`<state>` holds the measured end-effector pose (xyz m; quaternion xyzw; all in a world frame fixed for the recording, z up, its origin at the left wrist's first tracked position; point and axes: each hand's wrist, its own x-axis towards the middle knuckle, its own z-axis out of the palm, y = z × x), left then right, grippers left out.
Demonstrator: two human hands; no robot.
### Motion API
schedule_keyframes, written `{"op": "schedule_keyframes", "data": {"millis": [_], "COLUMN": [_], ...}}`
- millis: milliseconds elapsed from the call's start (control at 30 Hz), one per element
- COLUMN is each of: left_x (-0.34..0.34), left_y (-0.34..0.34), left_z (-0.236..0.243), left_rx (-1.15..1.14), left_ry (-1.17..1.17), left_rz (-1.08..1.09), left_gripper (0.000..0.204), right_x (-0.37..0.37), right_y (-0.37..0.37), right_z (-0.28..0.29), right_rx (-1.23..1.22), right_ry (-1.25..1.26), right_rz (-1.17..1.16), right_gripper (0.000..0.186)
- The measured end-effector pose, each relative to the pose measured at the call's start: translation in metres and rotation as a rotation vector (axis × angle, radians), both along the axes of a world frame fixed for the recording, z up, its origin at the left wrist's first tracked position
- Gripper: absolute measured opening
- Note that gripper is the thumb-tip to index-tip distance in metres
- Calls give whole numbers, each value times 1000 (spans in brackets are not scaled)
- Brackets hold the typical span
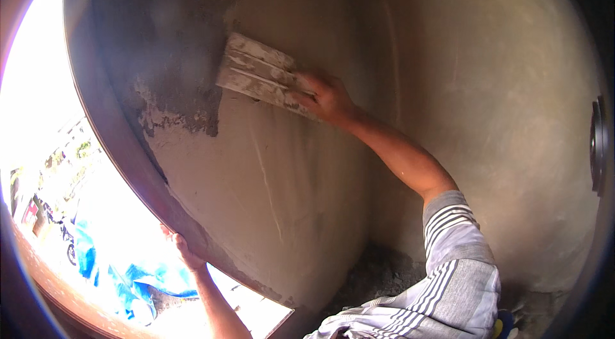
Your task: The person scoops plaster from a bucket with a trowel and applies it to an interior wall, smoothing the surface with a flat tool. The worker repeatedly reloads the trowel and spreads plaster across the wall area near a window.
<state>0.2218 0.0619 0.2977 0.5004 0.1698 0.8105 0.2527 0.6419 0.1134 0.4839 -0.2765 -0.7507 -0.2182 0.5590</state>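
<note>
My right hand (330, 101) is closed on the near end of a long, plaster-smeared plastering float (259, 73) with ridges along its back. The float lies against the wall (301, 172), at the right border of a dark, wet-looking patch of plaster (166, 38). Lower left, my left hand (184, 250) grips the edge of a brown frame (144, 192) beside a bright opening; some of its fingers are hidden behind the edge.
A second plastered wall (493, 115) meets this one at a corner on the right. Dark rubble-like material (378, 281) lies at its foot. Through the opening show a blue tarp (128, 281) and a partly visible motorbike (69, 243). A round black object (598, 147) sits far right.
</note>
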Motion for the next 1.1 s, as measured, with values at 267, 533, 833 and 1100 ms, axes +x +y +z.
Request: {"op": "schedule_keyframes", "data": {"millis": [267,533,833,1100], "left_x": [9,34,28,27], "left_y": [-14,-32,-25,-25], "left_z": [15,45,40,41], "left_rx": [-12,6,-50,1], "left_ry": [113,108,91,141], "left_rz": [-18,22,4,46], "left_gripper": [77,86,94,93], "right_x": [95,45,-92,-74], "right_y": [96,5,-50,-42], "right_z": [65,-58,-57,-84], "right_rx": [-90,-111,-462,-214], "right_ry": [-160,188,336,456], "right_rz": [-1030,-419,186,138], "right_gripper": [34,31,35,39]}}
